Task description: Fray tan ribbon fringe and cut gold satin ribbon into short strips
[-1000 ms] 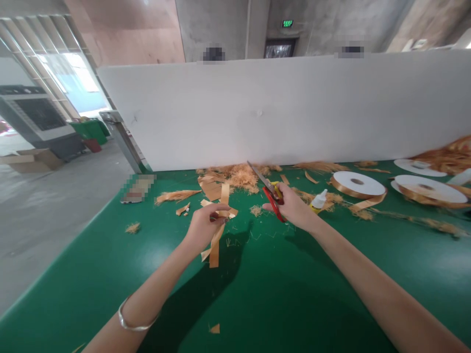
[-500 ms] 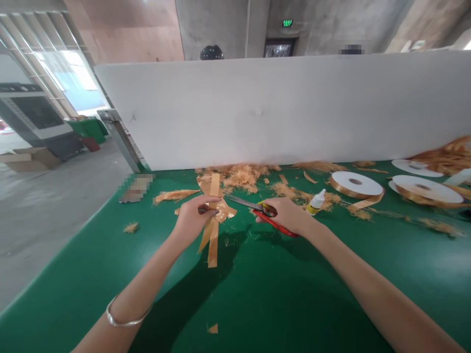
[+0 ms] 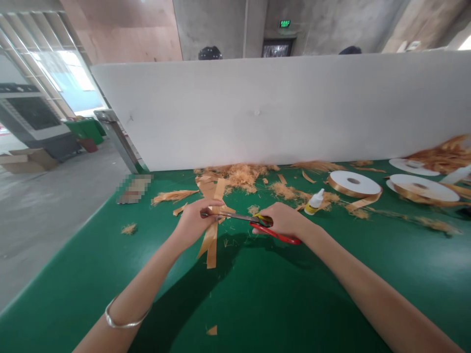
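Observation:
Pinched in my left hand [image 3: 196, 218] is a golden-orange ribbon [image 3: 212, 245], with strips running up and down from the fingers. A pair of scissors [image 3: 274, 232] with red and yellow handles is held in my right hand [image 3: 285, 220]. Its metal blades reach left across the ribbon, close to my left fingertips. How far the blades are apart is hard to make out. Other flat ribbon pieces lie just behind my left hand, partly hidden by it. A small triangular ribbon scrap [image 3: 212, 330] rests near the front of the green table [image 3: 279, 304].
Fluffy orange fibres [image 3: 241, 177] line the foot of a white partition [image 3: 250, 108]. Right of my right hand are a white glue bottle [image 3: 314, 202] and ribbon spools [image 3: 354, 183]. A blurred flat object [image 3: 134, 189] lies at the left edge. Heads show beyond the partition.
The scissors have moved left and slightly down, so their blades now cross the ribbon by my left fingers. My left hand keeps its pinch, and the ribbon has turned slightly.

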A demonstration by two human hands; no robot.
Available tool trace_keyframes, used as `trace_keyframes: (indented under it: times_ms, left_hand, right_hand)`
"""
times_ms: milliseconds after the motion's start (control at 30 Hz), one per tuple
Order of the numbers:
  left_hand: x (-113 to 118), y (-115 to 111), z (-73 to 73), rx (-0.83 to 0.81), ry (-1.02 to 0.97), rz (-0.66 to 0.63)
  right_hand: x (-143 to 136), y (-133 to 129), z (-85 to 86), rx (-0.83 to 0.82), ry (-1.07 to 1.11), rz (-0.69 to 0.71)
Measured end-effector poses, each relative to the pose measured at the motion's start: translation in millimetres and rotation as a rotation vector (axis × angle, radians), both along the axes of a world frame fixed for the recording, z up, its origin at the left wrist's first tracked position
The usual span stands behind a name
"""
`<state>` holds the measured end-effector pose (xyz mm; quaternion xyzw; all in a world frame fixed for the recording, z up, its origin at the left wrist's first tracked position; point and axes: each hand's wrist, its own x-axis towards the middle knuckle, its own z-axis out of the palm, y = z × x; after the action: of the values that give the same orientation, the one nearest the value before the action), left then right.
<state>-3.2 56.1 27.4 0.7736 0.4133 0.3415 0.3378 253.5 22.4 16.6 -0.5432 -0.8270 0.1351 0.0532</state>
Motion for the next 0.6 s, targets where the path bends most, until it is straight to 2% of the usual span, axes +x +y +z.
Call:
trace_keyframes:
  times_ms: [300, 600]
  left_hand:
    - [6.9, -11.3, 13.2, -0.146, -0.038, -0.168]
    - [7.2, -10.9, 11.7, -0.166, -0.042, -0.166]
  right_hand:
    - [-2.3, -3.4, 0.2, 0.005, 0.051, 0.041]
    - [-3.5, -6.1, 3.9, -0.012, 0.065, 0.041]
